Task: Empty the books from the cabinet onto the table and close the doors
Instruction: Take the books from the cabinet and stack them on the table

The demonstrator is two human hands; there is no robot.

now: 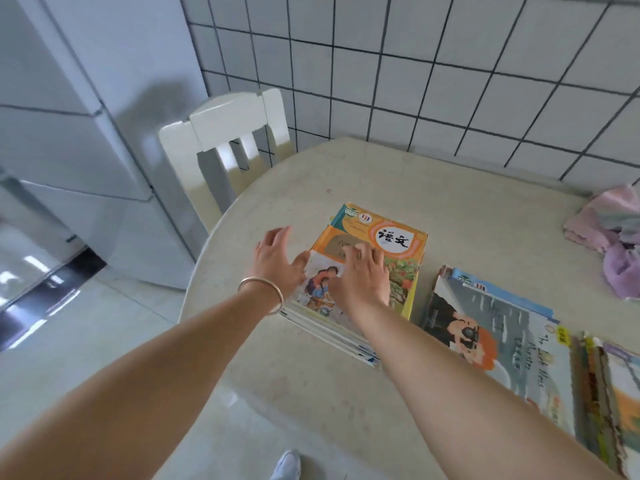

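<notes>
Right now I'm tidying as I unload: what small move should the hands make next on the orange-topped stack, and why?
Probably lift both hands away. The right hand lies flat on the orange-topped stack, the left hand sits open at its left edge, and the stack already rests on the table.

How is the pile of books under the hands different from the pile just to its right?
The left pile has an orange cover on top; the right pile shows a grey-blue picture cover. Both hands, left and right, are at the left pile; nothing touches the right pile. The left pile sits further from the table's near edge. Both lie flat on the table.
</notes>
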